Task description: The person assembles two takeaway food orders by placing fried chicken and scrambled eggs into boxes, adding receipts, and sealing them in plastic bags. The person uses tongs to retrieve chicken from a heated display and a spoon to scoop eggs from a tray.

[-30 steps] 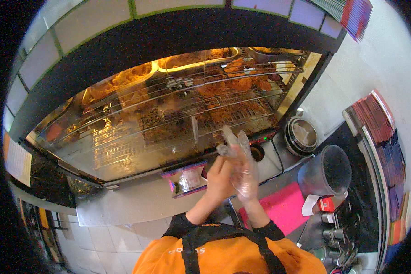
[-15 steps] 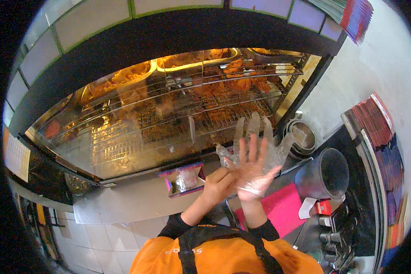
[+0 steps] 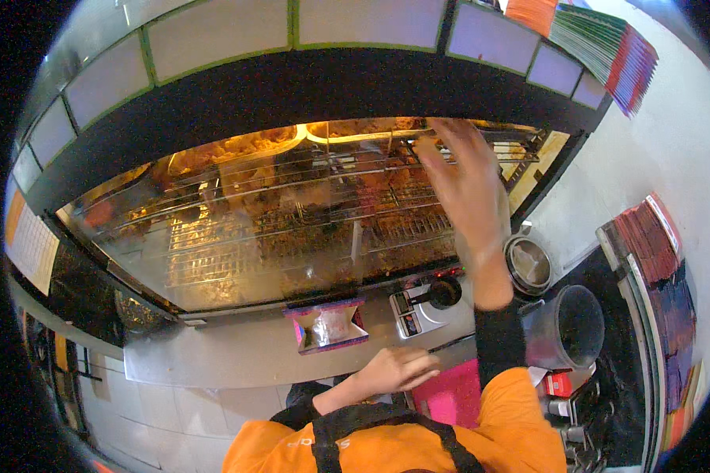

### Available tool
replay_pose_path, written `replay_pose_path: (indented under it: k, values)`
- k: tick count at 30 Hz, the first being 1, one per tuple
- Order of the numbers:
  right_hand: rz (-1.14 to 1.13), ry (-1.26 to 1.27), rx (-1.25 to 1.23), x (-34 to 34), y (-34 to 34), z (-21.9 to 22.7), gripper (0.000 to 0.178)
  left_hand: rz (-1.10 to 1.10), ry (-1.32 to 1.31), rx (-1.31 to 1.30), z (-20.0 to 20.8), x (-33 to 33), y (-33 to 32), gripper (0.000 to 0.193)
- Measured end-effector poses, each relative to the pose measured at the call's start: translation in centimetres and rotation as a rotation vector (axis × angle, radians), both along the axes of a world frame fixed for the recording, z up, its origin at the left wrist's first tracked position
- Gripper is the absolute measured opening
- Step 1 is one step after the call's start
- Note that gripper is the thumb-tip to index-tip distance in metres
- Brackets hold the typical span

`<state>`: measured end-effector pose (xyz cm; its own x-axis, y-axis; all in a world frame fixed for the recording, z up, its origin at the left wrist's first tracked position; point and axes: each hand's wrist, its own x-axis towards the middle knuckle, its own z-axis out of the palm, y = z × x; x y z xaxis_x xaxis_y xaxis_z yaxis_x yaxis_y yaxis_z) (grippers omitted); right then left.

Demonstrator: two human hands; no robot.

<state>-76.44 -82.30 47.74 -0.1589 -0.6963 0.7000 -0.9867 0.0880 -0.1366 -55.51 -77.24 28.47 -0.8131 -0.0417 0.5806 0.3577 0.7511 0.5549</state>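
Note:
My right hand (image 3: 467,189) is raised in front of the heated display cabinet (image 3: 315,296), near its right side. It wears a thin clear plastic glove and is blurred by motion, with its fingers apart and nothing seen in them. My left hand (image 3: 396,370) is bare and low before my body, beside the pink board (image 3: 456,390). Its fingers are bent together, and nothing shows in them. Behind the cabinet's front, cooked pieces of food lie on wire racks (image 3: 201,252) and in metal trays (image 3: 241,150), partly hidden by my right hand.
An open printed carton (image 3: 330,327) with a silvery inside stands on the counter (image 3: 213,347), left of a small scale (image 3: 418,311) bearing a black object. Right of my arm are round metal containers (image 3: 528,264), a clear plastic bucket (image 3: 564,327) and stacks of folded packaging (image 3: 655,268).
My right hand has moved up from beside my left toward the cabinet, its glove now pulled on. My left hand has let go of the glove and dropped lower. The scale has come into sight.

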Motion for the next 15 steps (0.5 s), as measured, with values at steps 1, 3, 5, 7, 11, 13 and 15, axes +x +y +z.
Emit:
replay_pose_path:
  k: [1,3,5,7,11,13,15]
  values:
    - [-0.073,0.249,0.142,-0.7,-1.5,1.3,0.038,0.059,-0.034,0.046,-0.4,0.2,-0.3,0.017]
    - [-0.091,0.197,0.008,-0.7,-4.7,2.4,0.037,0.070,0.016,0.113,-1.4,0.7,-1.1,0.015]
    - [-0.096,0.211,-0.152,-0.5,-7.7,3.2,0.038,0.093,0.018,0.132,-2.3,1.3,-2.2,0.014]
    - [-0.137,0.205,-0.182,-0.5,-8.9,3.4,0.039,0.162,-0.054,0.119,-3.2,2.3,-3.0,0.013]
    - [-0.209,0.155,-0.115,-1.9,-8.1,3.4,0.039,0.280,-0.066,0.173,-4.6,4.5,-4.2,0.012]
    - [-0.235,0.133,-0.095,-2.7,-7.3,3.3,0.040,0.332,-0.090,0.210,-5.0,5.5,-4.6,0.012]
    - [-0.264,0.120,-0.078,-3.4,-6.9,3.4,0.040,0.407,-0.139,0.197,-5.3,6.2,-4.9,0.011]
